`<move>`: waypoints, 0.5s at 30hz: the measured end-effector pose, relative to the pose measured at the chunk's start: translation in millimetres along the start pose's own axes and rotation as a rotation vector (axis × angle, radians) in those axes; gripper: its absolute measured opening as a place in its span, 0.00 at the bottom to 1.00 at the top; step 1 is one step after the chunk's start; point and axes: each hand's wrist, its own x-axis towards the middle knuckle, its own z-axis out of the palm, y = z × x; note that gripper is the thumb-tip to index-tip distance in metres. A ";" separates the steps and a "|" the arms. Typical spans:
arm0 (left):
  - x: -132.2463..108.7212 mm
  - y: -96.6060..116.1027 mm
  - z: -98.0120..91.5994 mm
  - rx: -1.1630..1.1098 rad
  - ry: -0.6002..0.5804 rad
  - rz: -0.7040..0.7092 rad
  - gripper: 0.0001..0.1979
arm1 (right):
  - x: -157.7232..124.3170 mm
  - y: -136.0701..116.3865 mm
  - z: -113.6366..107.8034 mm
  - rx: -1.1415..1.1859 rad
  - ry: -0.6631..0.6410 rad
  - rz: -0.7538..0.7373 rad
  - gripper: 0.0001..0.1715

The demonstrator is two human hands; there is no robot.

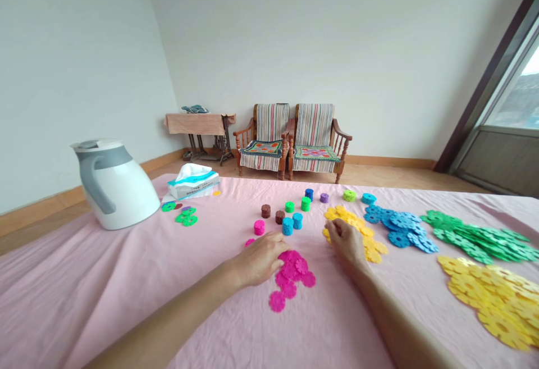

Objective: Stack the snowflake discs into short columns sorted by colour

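Beside a loose pile of magenta snowflake discs [290,272], my left hand [260,258] is curled with its fingers together, its thumb side touching the pile's edge. Whatever lies under those fingers is hidden. My right hand [347,241] is closed with bent fingers at the left edge of a pile of yellow snowflake discs [370,244], and I cannot make out anything in it. Beyond the hands stand small stacks of discs: a magenta stack [259,227], two brown stacks [266,210], two light blue stacks [287,226] and two green stacks [305,204].
A blue disc pile [400,224], a green pile [480,237] and a larger yellow pile [497,301] spread to the right. At the left stand a white jug [120,189] and a tissue box [193,182], with several loose green discs [186,218] nearby. Two wooden armchairs [314,133] are behind the table.
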 end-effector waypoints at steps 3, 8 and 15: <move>2.4 -1.4 3.3 -0.012 0.025 -0.017 0.11 | -0.4 -1.9 -0.7 -0.028 0.010 0.004 0.20; -0.5 -7.2 -3.4 -0.059 0.059 -0.039 0.08 | -0.6 -2.4 -1.1 -0.008 0.002 0.004 0.20; -22.4 -38.8 -41.4 -0.086 0.251 -0.198 0.10 | 0.9 1.6 1.5 -0.033 -0.012 0.006 0.21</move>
